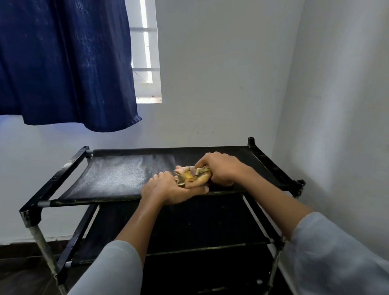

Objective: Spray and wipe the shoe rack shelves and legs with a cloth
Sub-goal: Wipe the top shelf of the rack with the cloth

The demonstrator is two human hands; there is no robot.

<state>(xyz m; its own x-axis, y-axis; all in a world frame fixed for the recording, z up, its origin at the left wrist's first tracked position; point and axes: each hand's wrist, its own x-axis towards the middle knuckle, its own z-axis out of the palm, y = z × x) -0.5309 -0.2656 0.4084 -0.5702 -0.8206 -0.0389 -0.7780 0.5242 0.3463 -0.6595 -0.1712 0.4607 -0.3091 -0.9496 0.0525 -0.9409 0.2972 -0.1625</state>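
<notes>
A black shoe rack [77,169] stands in the corner of a room, its right end near the side wall [352,112]. On its top shelf [117,176], toward the right half and close to the front edge, lies a bunched yellowish cloth [190,176], and both hands hold it there. The right hand [219,168] is curled over the cloth's right end, fingers wrapped down around it. The left hand [172,187] grips the cloth's left end from the front of the shelf, with the thumb stretched along beneath the bundle and the fingers bent over its near side. The two hands are just beside each other, with the cloth between them. The left half of the top shelf shows a pale, speckled film, while the part behind the hands looks darker. Lower shelves [206,228] sit beneath, framed by scuffed legs [42,240]. Above the rack's left end a dark blue curtain [57,50] hangs beside a window [147,52]. Pale sleeves [342,261] cover both forearms.
</notes>
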